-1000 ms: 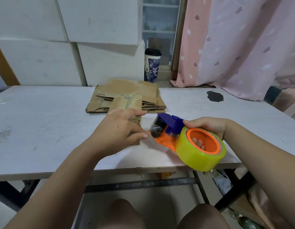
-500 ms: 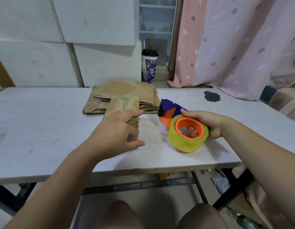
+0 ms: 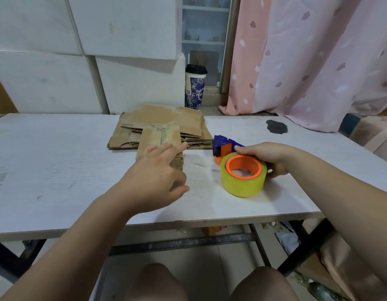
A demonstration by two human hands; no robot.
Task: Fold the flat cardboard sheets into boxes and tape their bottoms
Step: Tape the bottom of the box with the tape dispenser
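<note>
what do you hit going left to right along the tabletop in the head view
left hand → tape dispenser → dark stain

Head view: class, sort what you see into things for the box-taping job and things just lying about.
For the job: folded box, flat cardboard stack, tape dispenser, left hand on the box, right hand gripping the dispenser.
Lying about: lidded cup, pink curtain, dark stain.
</note>
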